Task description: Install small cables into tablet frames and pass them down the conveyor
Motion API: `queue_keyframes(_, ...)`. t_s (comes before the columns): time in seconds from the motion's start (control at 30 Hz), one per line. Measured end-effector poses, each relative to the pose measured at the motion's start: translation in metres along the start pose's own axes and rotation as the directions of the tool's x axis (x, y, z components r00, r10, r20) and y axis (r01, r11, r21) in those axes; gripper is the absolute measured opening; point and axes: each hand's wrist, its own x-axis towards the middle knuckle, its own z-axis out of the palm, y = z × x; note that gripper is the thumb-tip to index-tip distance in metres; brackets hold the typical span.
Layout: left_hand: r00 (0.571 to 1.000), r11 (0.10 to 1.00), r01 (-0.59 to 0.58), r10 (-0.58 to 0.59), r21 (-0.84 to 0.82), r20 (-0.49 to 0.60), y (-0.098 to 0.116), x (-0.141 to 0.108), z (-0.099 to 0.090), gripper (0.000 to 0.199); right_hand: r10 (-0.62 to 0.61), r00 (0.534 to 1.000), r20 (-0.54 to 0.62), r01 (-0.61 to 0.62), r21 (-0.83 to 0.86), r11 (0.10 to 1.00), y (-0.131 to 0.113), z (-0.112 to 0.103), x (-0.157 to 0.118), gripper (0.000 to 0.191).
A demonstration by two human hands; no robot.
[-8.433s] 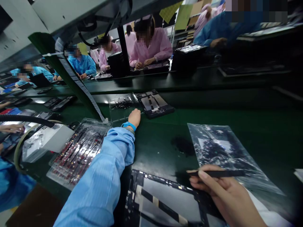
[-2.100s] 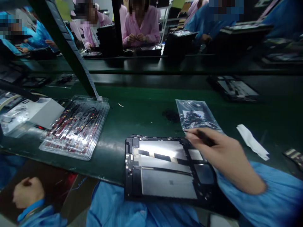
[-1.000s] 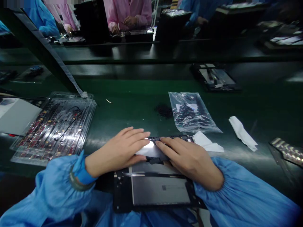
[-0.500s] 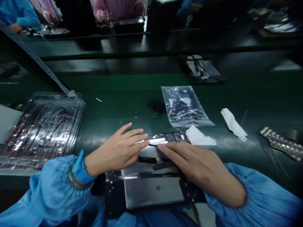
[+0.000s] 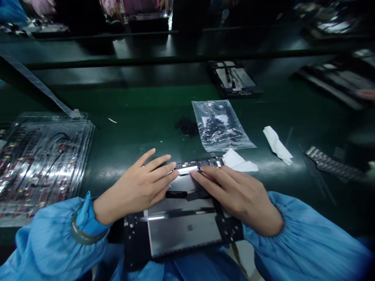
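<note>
An opened tablet-like device (image 5: 187,232) with metal-grey battery panels and a black frame lies in front of me, its near edge close to my body. My left hand (image 5: 150,181) rests across its upper left edge, fingers spread, the fingertips beside a bright silver strip (image 5: 187,170). My right hand (image 5: 243,195) lies over the upper right part, fingers stretched out, with its fingertips touching near the right end of that strip. A dark flat strip (image 5: 197,195) runs under the right hand; whether it is a cable or a tool I cannot tell.
A clear bag of small black parts (image 5: 224,127) lies beyond, beside a loose black pile (image 5: 187,127). Stacked clear trays (image 5: 47,168) stand left. White wipes (image 5: 277,144), a strip of parts (image 5: 332,162) and another opened device (image 5: 234,78) lie around. A co-worker's hand (image 5: 367,94) shows far right.
The view has shifted, so most things sit further left. Another device and a co-worker's hand have come into sight at the right. My right fingers are slightly more bent; my left hand stays put.
</note>
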Motion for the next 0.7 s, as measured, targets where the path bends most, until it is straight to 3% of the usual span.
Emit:
queue_keyframes(0.43, 1.0, 0.998, 0.021, -0.02, -0.065, 0.003, -0.002, 0.001, 0.0, 0.035, -0.004, 1.0, 0.023, 0.004, 0.006, 1.0, 0.002, -0.001, -0.006, 0.031)
queue_keyframes(0.53, 0.998, 0.979, 0.066, -0.066, -0.19, 0.008, -0.005, 0.003, -0.001, 0.031, 0.147, 0.989, -0.02, -0.14, 0.203, 0.969, 0.006, -0.003, -0.02, 0.035)
queue_keyframes(0.63, 0.994, 0.952, 0.107, -0.107, -0.286, 0.017, -0.005, 0.005, -0.003, 0.03, 0.409, 0.911, -0.052, -0.36, 0.384, 0.85, 0.007, -0.005, -0.031, 0.031)
queue_keyframes(0.7, 0.99, 0.945, 0.142, -0.141, -0.294, 0.026, -0.003, 0.006, -0.002, 0.033, 0.484, 0.872, -0.072, -0.422, 0.389, 0.819, 0.005, -0.005, -0.034, 0.027)
